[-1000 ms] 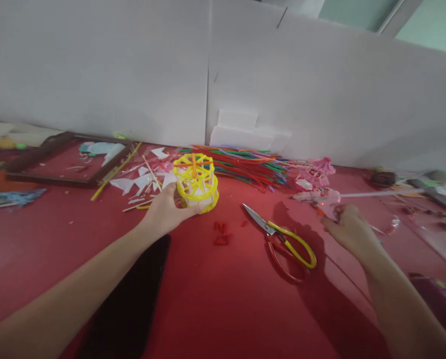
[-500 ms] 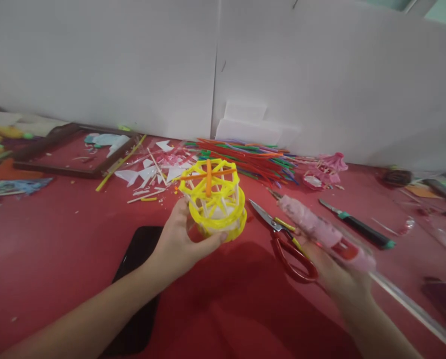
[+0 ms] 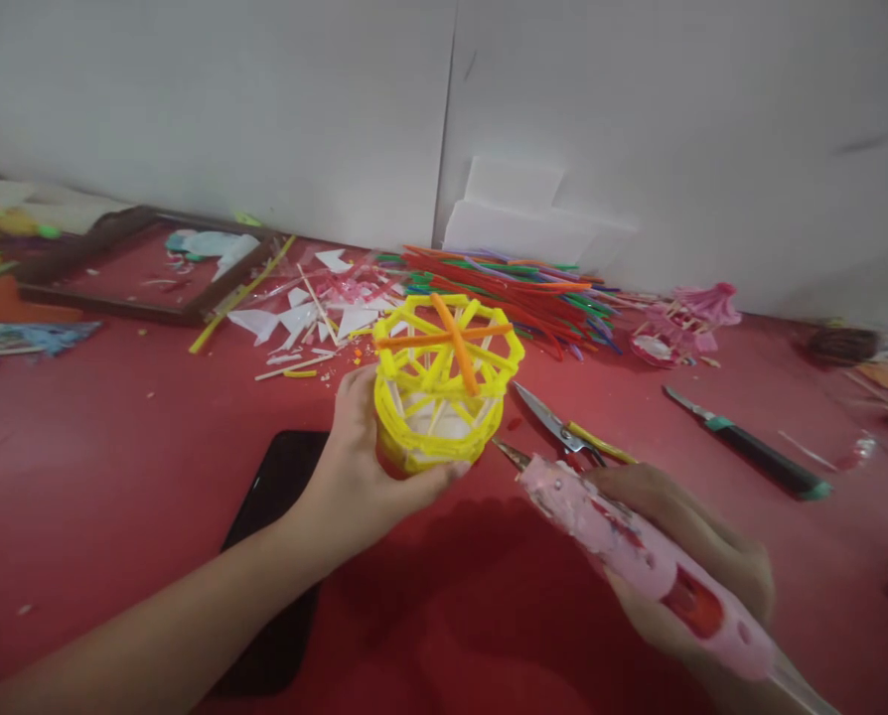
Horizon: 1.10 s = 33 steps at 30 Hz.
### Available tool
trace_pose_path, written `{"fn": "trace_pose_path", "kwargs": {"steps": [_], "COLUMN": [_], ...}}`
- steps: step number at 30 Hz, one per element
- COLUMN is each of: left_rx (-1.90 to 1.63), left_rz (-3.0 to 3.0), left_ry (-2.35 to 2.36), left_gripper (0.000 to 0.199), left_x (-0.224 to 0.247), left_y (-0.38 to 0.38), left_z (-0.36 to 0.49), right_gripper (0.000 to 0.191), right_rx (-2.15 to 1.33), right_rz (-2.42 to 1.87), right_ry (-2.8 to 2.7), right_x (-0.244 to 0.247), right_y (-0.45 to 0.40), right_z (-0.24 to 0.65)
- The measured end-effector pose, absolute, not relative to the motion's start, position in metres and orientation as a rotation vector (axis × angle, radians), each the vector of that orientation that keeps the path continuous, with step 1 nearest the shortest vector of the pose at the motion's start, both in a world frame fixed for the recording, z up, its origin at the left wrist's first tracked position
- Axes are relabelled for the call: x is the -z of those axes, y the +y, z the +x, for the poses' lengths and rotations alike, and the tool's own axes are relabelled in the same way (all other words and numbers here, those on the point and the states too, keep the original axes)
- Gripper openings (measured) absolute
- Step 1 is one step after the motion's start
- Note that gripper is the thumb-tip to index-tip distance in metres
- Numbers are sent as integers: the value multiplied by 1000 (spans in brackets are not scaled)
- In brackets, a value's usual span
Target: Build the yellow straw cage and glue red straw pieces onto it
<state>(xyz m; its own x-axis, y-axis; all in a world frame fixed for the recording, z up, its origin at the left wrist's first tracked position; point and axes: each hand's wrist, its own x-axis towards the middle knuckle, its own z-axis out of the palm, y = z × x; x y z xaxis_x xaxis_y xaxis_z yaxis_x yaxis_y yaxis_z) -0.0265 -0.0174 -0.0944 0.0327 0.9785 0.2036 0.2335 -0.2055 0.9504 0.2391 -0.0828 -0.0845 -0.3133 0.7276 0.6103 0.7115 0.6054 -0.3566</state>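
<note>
A round yellow frame (image 3: 444,437) of fuzzy strips and thin sticks, crossed on top by two orange strips (image 3: 455,338), is held up by my left hand (image 3: 373,467), with the thumb along its lower front rim. My right hand (image 3: 682,546) is wrapped round a pink glue gun (image 3: 638,556). The gun's metal tip points up and left, close to the right side of the yellow frame, and a clear glue stick comes out of its back end. Partly hidden behind the gun and hand lie scissors (image 3: 548,412) and a yellow strip (image 3: 600,442).
A black phone (image 3: 272,506) lies under my left forearm. Colourful pipe cleaners (image 3: 504,298), white paper scraps (image 3: 295,318) and a brown frame (image 3: 131,303) lie along the back. On the right are a pink model (image 3: 689,318) and a green-black craft knife (image 3: 764,452).
The yellow frame is turned and sits slightly further right, its top tilted more towards me. The glue gun's tip has moved down and left, nearer to it. The camera view has shifted.
</note>
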Motion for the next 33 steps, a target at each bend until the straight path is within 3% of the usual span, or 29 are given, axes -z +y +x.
{"fn": "trace_pose_path", "kwargs": {"steps": [17,33], "left_rx": [-1152,-1146], "left_rz": [1498,1525], "left_ry": [1208,1222], "left_gripper": [87,90], "left_x": [101,104], "left_y": [-20,-19], "left_z": [-24,-25], "right_gripper": [22,25], "right_rx": [-14,0], "right_rz": [-1107,-1136], "right_ry": [-2071,-2075], "right_x": [77,79], "right_y": [-82,-80], "right_z": [230,231]}}
